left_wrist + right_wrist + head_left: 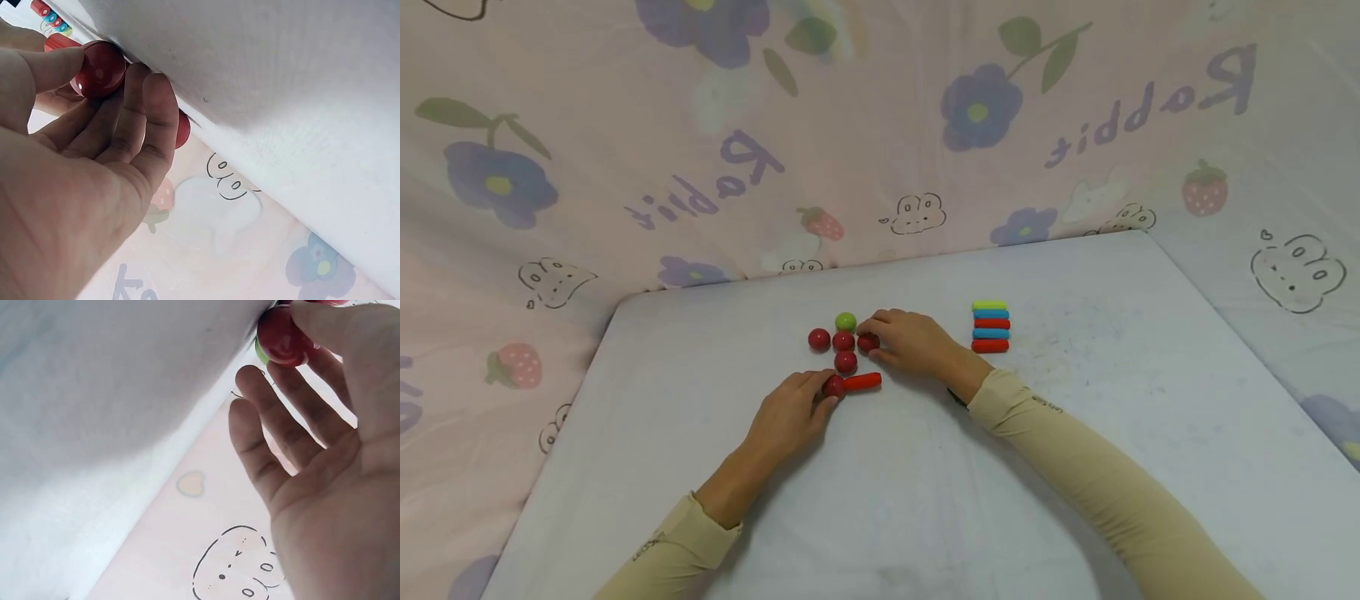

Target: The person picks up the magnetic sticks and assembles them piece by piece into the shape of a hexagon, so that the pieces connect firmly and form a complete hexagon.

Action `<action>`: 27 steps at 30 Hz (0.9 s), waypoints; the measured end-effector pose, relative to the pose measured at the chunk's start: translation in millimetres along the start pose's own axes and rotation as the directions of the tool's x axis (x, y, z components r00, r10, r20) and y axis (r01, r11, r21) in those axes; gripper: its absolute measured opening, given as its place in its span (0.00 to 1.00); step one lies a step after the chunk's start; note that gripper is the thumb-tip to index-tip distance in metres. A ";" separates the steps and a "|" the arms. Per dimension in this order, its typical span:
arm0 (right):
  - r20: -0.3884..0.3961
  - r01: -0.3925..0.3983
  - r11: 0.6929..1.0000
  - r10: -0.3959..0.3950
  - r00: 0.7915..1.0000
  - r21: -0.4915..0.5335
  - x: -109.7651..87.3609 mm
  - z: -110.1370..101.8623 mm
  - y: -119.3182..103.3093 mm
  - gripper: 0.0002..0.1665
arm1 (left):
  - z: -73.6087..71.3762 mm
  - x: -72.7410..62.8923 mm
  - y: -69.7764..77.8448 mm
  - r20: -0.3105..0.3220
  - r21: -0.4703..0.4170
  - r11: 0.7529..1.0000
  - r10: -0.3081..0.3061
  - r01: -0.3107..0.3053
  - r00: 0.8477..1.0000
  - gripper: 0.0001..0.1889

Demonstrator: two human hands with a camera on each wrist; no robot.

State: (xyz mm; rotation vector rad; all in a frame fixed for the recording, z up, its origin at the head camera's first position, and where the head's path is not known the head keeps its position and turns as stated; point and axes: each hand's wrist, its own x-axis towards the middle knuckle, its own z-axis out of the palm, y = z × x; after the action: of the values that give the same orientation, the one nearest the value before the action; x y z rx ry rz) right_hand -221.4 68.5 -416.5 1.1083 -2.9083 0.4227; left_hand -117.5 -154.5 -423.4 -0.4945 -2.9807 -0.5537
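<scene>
My left hand pinches a glossy red ball between thumb and fingers, down at the white table. That ball sits at the left end of a short red stick. With thumb and fingertips, my right hand grips another red ball, partly covered by the fingers. Between the hands stand a red ball and, just nearer me, another red ball. A green ball lies behind them, and a further red ball to their left. The right wrist view shows the gripped ball against the thumb.
Right of my right hand, several short sticks lie in a stacked column: a yellow-green stick at the far end, then blue and red ones, with a red stick nearest. A patterned cloth hangs behind the white table.
</scene>
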 end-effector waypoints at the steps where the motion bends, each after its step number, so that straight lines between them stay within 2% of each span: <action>1: 0.003 -0.002 1.000 0.002 1.000 0.000 -0.1 -0.2 -0.1 0.25 | -0.1 0.0 0.0 -0.001 0.000 1.000 0.001 -0.001 1.000 0.21; 9: 0.009 -0.002 0.999 0.002 1.000 -0.032 -1.1 0.3 -0.2 0.25 | -0.1 -0.2 -0.1 0.004 0.002 1.000 -0.009 0.009 1.000 0.21; 16: -0.002 0.012 0.995 -0.012 1.000 -0.096 -7.7 0.2 2.9 0.25 | 1.7 0.3 0.2 -0.002 0.001 1.000 0.008 -0.008 1.000 0.22; 22: -0.016 0.003 0.994 -0.005 1.000 -0.114 -19.9 -4.2 7.1 0.25 | 1.8 0.9 -0.7 -0.018 0.008 1.000 0.027 -0.026 0.999 0.21; 27: 0.002 -0.014 0.996 0.014 1.000 -0.084 -36.5 -6.4 6.2 0.26 | 0.8 -0.3 -1.0 -0.030 0.016 0.999 0.034 -0.034 0.999 0.22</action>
State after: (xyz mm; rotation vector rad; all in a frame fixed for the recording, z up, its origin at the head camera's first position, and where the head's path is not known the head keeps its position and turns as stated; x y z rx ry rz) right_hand -198.7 98.3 -415.3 1.0784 -2.9081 0.2960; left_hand -117.5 -155.2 -424.5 -0.5299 -2.9402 -0.5301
